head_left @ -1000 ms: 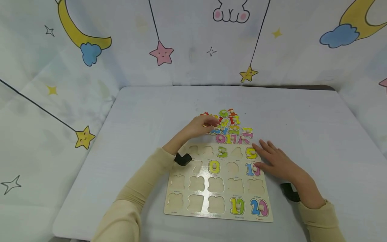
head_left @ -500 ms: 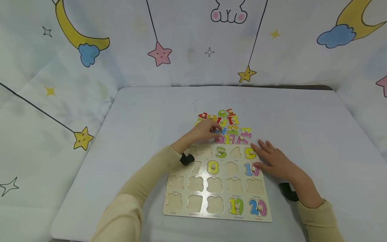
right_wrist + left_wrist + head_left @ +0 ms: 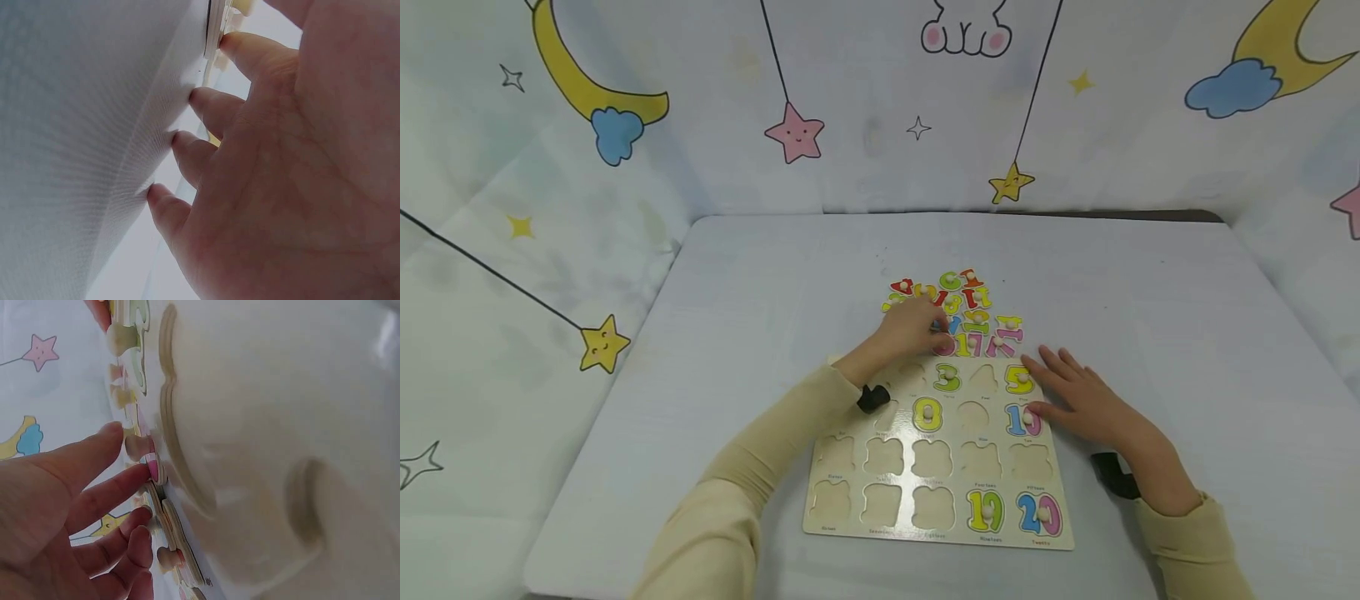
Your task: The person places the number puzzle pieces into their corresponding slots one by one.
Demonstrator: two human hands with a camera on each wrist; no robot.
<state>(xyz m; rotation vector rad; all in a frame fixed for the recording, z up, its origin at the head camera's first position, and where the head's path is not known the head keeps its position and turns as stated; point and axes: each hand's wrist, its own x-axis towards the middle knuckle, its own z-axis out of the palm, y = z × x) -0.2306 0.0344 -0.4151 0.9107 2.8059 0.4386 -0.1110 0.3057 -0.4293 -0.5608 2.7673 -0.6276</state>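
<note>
My left hand (image 3: 912, 327) reaches over a cluster of coloured wooden number puzzle pieces. Its thumb and index finger are spread around the knob (image 3: 137, 448) of a pink puzzle piece (image 3: 154, 466), and a gap shows between thumb and knob in the left wrist view. The pink piece lies flat beside the far edge of the number puzzle board (image 3: 958, 435). My right hand (image 3: 1084, 402) rests at the board's far right corner, its thumb by the 10 piece (image 3: 1024, 420). Its other fingertips (image 3: 164, 199) press on the white tablecloth.
Seated in the board are a green 3 (image 3: 947, 377), yellow 5 (image 3: 1019, 379), yellow 8 (image 3: 927, 413), 19 (image 3: 985, 511) and 20 (image 3: 1040, 514); other recesses are bare. A purple piece (image 3: 1000, 346) lies right of the pink one. A printed cloth backdrop (image 3: 865, 158) stands behind the table.
My left hand has come down and nearer, from over the far left of the cluster to the pink piece at the near side. The right hand stays at the board's corner.
</note>
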